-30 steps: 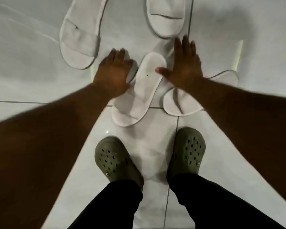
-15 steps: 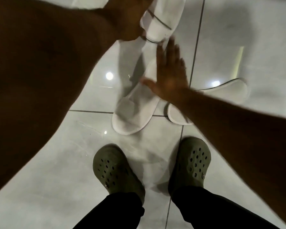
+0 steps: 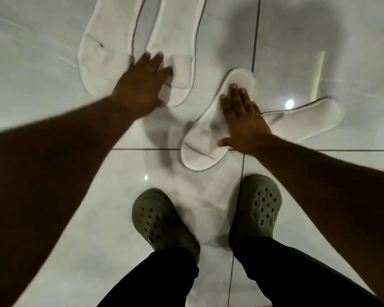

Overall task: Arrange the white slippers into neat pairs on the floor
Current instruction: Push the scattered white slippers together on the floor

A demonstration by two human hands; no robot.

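Several white slippers lie on the glossy tiled floor. At the far left one slipper (image 3: 102, 60) lies with its toe toward me, and a second slipper (image 3: 182, 36) lies close beside it, nearly parallel. My left hand (image 3: 142, 85), blurred, grips the toe end of that second slipper at its left edge. A third slipper (image 3: 197, 149) lies slanted in the middle. My right hand (image 3: 242, 116) rests flat on it with straight fingers. A fourth slipper (image 3: 310, 120) points right, its near end hidden under my right wrist.
My two feet in olive green clogs, the left clog (image 3: 162, 220) and the right clog (image 3: 257, 207), stand just below the slanted slipper. Dark grout lines (image 3: 255, 41) cross the pale tiles. Bright light reflections sit on the floor at right.
My left hand has come down from the top of the view with a slipper and set it beside the far left one. My right hand has dropped flat onto the slanted slipper.
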